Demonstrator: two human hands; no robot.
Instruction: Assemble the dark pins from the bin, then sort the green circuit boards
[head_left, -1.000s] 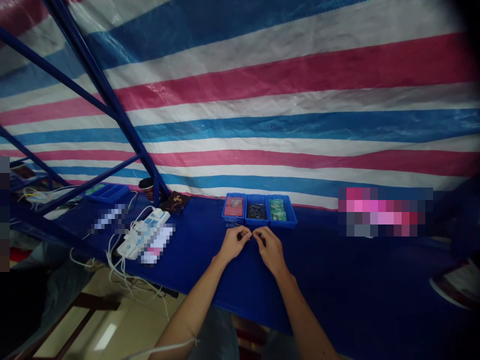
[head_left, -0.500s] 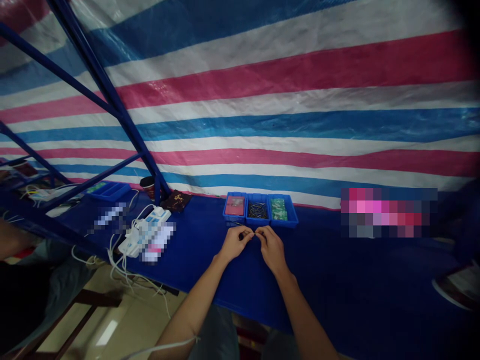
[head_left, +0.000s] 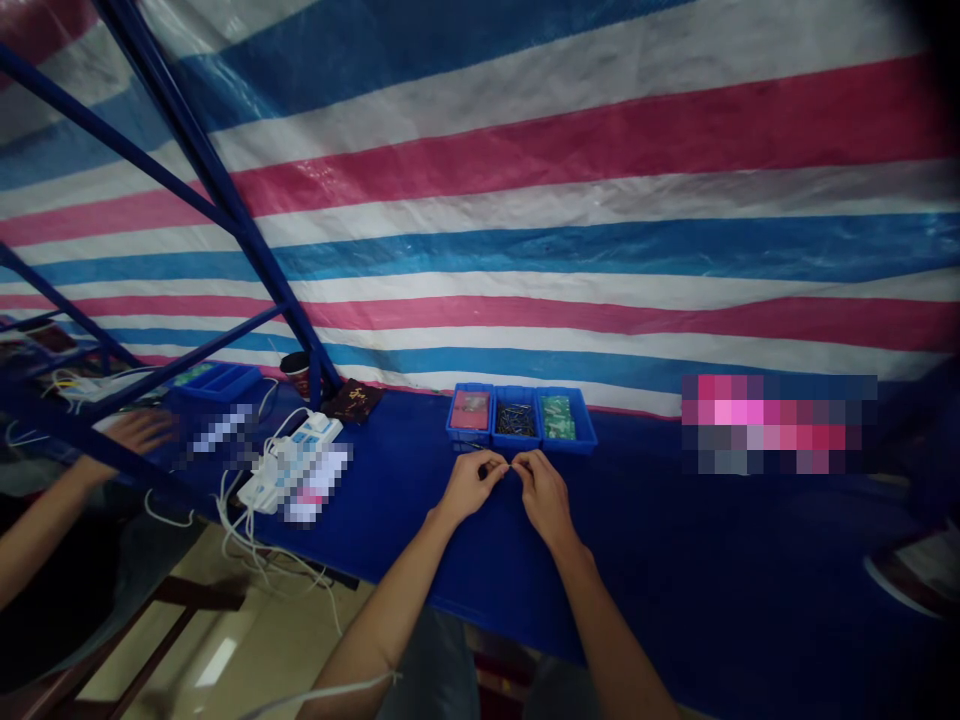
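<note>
Over the blue table, my left hand [head_left: 466, 487] and my right hand [head_left: 546, 494] meet fingertip to fingertip. Between the left fingers shows a small black piece [head_left: 483, 472], too small to name. The right thumb and fingers are pinched at the same spot, and what lies in them cannot be made out. Just beyond the hands stand three joined blue bins: the left bin [head_left: 470, 437] holds a pink-red item, the middle bin [head_left: 515, 440] many small dark metal pieces, the right bin [head_left: 584, 436] green pieces resembling circuit boards. A thin dark tool [head_left: 472, 447] lies before the left bin.
To the left lie a white power strip [head_left: 292, 465] with tangled cables, a dark packet [head_left: 354, 402] and a dark cup [head_left: 296, 372]. A blue metal frame [head_left: 247, 240] rises there; behind it a co-worker's hand [head_left: 139, 432] reaches over the table. Striped sheeting hangs behind.
The co-worker's arm at the far left has come forward over the table. My own hands stay almost in place, fingertips still together.
</note>
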